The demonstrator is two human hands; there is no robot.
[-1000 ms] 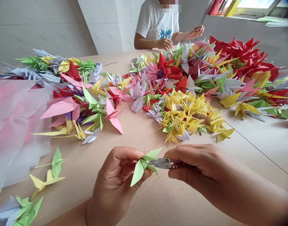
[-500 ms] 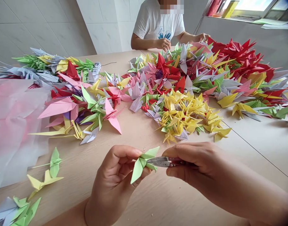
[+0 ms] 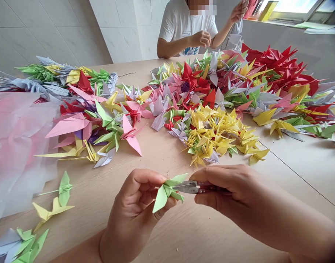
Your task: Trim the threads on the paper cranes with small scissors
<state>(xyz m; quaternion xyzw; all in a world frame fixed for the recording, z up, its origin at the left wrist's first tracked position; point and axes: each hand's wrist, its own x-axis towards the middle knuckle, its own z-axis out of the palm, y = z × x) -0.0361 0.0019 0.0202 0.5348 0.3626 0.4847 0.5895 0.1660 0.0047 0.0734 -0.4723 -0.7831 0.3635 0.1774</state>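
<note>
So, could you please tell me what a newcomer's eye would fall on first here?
Probably the heap of bright paper birds across the table, with a red mass at far right. Next, front and centre, the left hand holds a green bird at the tip of a metal tool in the right hand.

It looked like a paper-craft workroom: multicoloured folded-paper birds [image 3: 219, 124] lay heaped across a wood-grain table [image 3: 156, 148], another person [image 3: 176, 27] sat there at twelve o'clock, and a tiled wall [image 3: 46, 22] stood between ten and eleven, a window [image 3: 293, 8] between one and two.
</note>
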